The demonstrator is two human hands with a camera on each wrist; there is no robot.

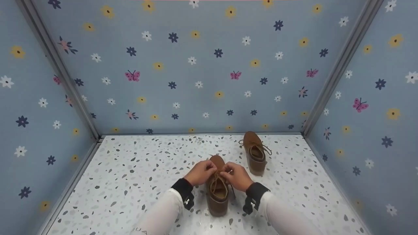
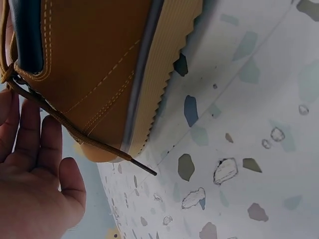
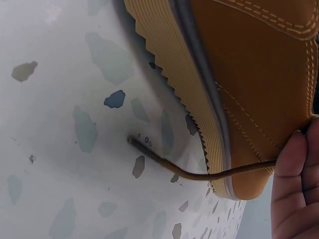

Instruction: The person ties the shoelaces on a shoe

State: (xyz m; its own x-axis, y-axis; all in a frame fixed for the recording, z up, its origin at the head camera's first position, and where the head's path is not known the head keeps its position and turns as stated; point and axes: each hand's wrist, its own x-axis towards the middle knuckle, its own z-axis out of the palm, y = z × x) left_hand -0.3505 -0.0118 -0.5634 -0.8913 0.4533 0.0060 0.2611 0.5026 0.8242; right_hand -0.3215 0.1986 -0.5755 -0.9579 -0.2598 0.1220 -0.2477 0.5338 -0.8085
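Observation:
A brown lace-up shoe (image 1: pixel 218 205) stands on the floor between both hands, toe pointing away. My left hand (image 1: pixel 200 172) is at the laces from the left, thumb and fingertips pinched together at the knot. In the left wrist view, a brown shoelace (image 2: pixel 70 124) hangs from the knot across the shoe's side, its tip loose. My right hand (image 1: pixel 237 176) pinches the lace on the right side. In the right wrist view, the shoelace (image 3: pixel 219 175) runs out from the fingers, its end over the floor. Fingers partly hide the knot.
The matching brown shoe (image 1: pixel 256 156) stands ahead and to the right, its laces tied in a bow. Pale speckled flooring (image 1: pixel 147 182) lies under both shoes. Blue flowered panels (image 1: pixel 196 71) enclose the front and both sides.

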